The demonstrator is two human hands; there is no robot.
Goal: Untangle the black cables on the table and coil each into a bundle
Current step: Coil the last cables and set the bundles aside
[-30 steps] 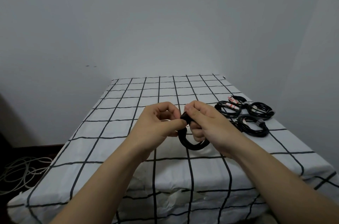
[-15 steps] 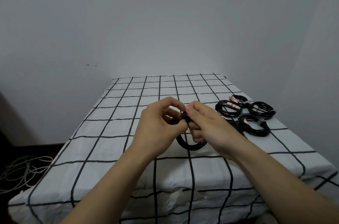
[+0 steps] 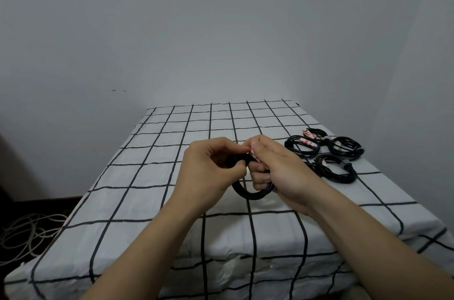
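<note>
Step in hand: securing a coiled cable (image 3: 251, 196), held centre frame just above the surface (image 3: 137, 203). Left hand (image 3: 208, 172) pinched the top of the loop, fingers curled. Right hand (image 3: 277, 172) gripped the loop's right side, fingertips at the same spot. Probably the end wrap or tie, but fingers hid it. Next move likely: finish the tie, set it beside the bundles (image 3: 345, 166) at frame right. No containers in view.

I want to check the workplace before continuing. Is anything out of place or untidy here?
On the table nothing stands out: left hand and right hand hold one black coil, and the finished bundles lie near the right edge. Only a loose tangle of pale cables lies on the floor at the left.
</note>
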